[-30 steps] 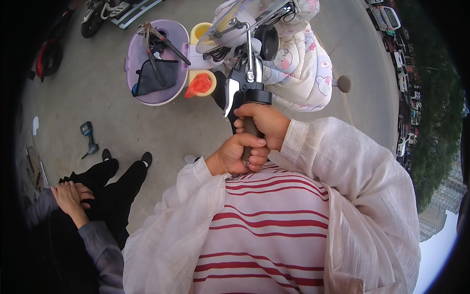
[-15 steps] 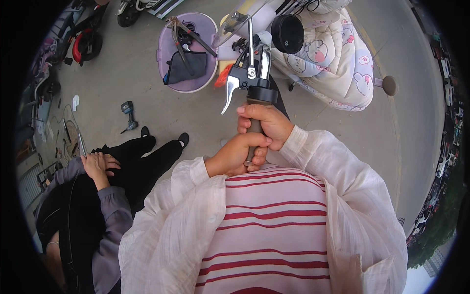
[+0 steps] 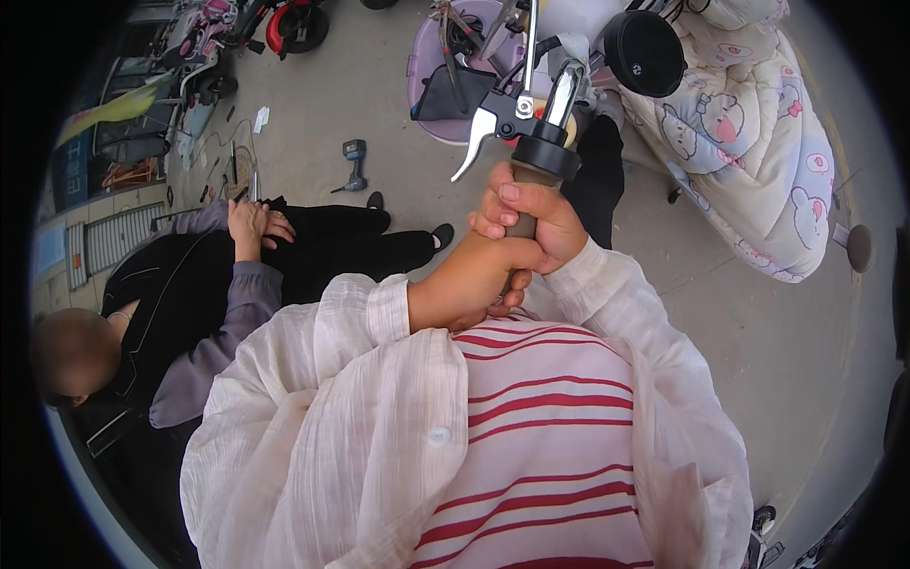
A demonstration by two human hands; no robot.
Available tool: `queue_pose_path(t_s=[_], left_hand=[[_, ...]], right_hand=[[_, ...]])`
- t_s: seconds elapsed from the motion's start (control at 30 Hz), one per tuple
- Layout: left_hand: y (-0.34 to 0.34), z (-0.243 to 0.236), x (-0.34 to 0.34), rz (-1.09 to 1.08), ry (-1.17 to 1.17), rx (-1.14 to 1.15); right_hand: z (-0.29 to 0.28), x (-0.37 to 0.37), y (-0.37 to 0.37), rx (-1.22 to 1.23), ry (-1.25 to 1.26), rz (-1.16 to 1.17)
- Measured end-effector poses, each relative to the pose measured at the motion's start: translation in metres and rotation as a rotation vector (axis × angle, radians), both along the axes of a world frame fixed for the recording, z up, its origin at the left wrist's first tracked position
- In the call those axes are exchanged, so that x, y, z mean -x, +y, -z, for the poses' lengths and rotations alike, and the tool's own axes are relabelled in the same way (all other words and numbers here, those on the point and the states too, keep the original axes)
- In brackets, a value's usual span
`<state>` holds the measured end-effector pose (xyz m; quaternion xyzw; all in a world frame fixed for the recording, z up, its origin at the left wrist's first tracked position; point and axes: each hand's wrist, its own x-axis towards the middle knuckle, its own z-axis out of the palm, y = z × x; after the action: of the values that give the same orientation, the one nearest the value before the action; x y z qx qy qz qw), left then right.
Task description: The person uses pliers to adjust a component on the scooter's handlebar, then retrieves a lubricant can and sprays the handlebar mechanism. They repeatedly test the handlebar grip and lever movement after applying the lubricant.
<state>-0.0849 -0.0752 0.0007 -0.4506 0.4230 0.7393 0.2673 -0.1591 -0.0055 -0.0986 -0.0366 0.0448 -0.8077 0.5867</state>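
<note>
My right hand [image 3: 542, 218] is closed round the brown rubber handlebar grip [image 3: 533, 175], just below a black collar [image 3: 546, 150]. Beneath it my left hand [image 3: 483, 270] wraps the grip's lower end, close to my striped shirt, and the two hands touch. Beyond the hands, a silver brake lever [image 3: 480, 139] sticks out to the left of the chrome handlebar tube [image 3: 565, 93]. A round black part [image 3: 646, 54], perhaps a mirror or lamp, stands beyond on the right. Most of the grip is hidden under my fingers.
A cream quilted cover [image 3: 730, 142] with cartoon prints hangs at the right. A purple tub [image 3: 421, 57] holds tools and a dark pouch. On the ground lies a cordless drill [image 3: 354, 166]. At the left another person [image 3: 180, 313] has hands together. Scooters [image 3: 301, 27] stand farther back.
The view has swung, so the tub, drill and quilted cover appear farther right, and more of the other person shows. Both my hands stay on the grip, my left wrist more turned.
</note>
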Motion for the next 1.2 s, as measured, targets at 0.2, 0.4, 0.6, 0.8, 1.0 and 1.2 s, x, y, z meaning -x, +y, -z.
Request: queue_pose_path(t_s=[0.2, 0.4, 0.6, 0.8, 1.0, 1.2], left_hand=[[0.007, 0.003, 0.002, 0.065, 0.002, 0.08], [0.011, -0.015, 0.018, 0.204, 0.066, 0.463], [0.006, -0.003, 0.012, 0.099, 0.035, 0.234], [-0.015, 0.017, -0.01, 0.127, 0.161, -0.102], [-0.024, 0.032, -0.02, 0.159, 0.225, -0.35], [-0.032, 0.035, -0.025, 0.149, 0.281, -0.569]], right_hand=[[0.038, 0.005, -0.065, 1.145, 0.019, -0.114], [0.025, 0.012, -0.091, 1.408, -0.114, -0.035], [0.02, 0.012, -0.039, 0.856, -0.161, -0.126], [0.0, 0.009, -0.011, 0.294, -0.08, -0.122], [-0.03, 0.005, 0.002, -0.179, 0.004, -0.089], [-0.051, 0.0, 0.002, -0.55, 0.047, -0.05]])
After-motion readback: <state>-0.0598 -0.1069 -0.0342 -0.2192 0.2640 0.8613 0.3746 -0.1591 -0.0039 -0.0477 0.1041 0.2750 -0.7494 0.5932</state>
